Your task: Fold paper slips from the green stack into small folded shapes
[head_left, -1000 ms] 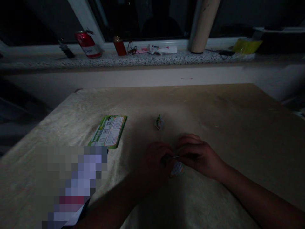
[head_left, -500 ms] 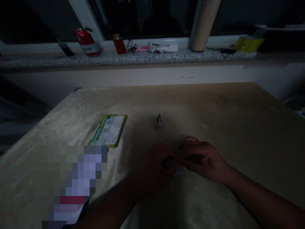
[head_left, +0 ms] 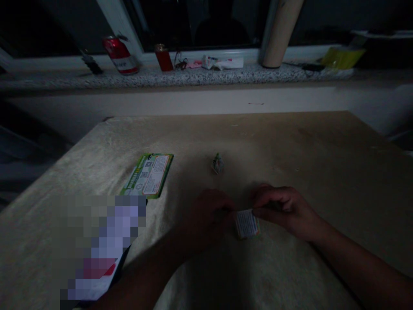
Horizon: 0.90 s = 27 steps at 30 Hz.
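A small square piece with lines of print (head_left: 247, 224), a packet or a card, hangs between my two hands above the table. My right hand (head_left: 287, 211) pinches its upper right corner between thumb and finger. At the upper left corner, the fingertips of my left hand (head_left: 209, 217) are closed on it; deep shadow covers much of that hand. Beyond the hands, a small crumpled thing with green on it (head_left: 217, 163) sits on the table. To the left lies a green printed card or pack (head_left: 148, 175) with white text panels.
A blurred-out bright object (head_left: 109, 245) lies on the table (head_left: 306, 146) by my left forearm. On the granite sill (head_left: 193, 79) behind stand a red can (head_left: 120, 55), a red container (head_left: 164, 58), a crumpled tube (head_left: 222, 63), a tan cylinder (head_left: 280, 34) and something yellow (head_left: 343, 57).
My hands have drawn slightly apart. The printed face of the small piece, mostly covered by my fingers before, now shows. The view has shifted slightly.
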{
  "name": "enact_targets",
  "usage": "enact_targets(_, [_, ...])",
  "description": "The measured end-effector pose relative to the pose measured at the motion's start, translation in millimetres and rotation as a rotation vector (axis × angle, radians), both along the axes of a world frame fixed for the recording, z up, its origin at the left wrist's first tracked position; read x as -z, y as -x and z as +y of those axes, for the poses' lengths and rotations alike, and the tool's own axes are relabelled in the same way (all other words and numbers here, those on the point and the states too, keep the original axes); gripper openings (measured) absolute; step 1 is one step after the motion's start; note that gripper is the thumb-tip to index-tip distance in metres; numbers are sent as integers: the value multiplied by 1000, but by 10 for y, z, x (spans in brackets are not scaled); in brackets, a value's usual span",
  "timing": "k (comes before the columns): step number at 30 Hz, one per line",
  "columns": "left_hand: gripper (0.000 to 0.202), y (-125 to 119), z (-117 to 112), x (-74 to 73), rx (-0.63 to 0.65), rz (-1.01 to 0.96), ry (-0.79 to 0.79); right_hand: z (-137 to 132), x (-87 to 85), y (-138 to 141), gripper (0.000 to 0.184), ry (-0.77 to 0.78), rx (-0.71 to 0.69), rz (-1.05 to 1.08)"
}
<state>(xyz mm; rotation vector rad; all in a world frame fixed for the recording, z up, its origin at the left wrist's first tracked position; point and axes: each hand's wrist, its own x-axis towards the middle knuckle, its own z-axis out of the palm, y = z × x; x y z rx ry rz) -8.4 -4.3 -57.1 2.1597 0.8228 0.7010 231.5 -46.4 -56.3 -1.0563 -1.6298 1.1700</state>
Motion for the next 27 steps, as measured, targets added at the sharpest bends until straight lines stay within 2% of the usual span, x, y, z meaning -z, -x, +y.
enact_targets(6, [12,-12,-16,-22,-103,-41,187,-3,21,-20,9,92,49,36])
enact_targets(10, [11,-17,-27,-15,-175,-107,327,-1,53,17,10,87,91,34])
enact_targets(18, [18,-49,-81,-6,-311,-172,322,5,87,52,5,-61,152,54])
enact_targets(20, [19,-57,-84,7,-316,-191,322,4,83,58,5,-93,159,60])
enact_targets(24, [5,-62,-86,12,-301,-245,260,1,74,78,4,-110,146,47])
enact_targets(27, [3,-55,-94,4,-280,-314,215,-2,64,96,4,-124,138,51])
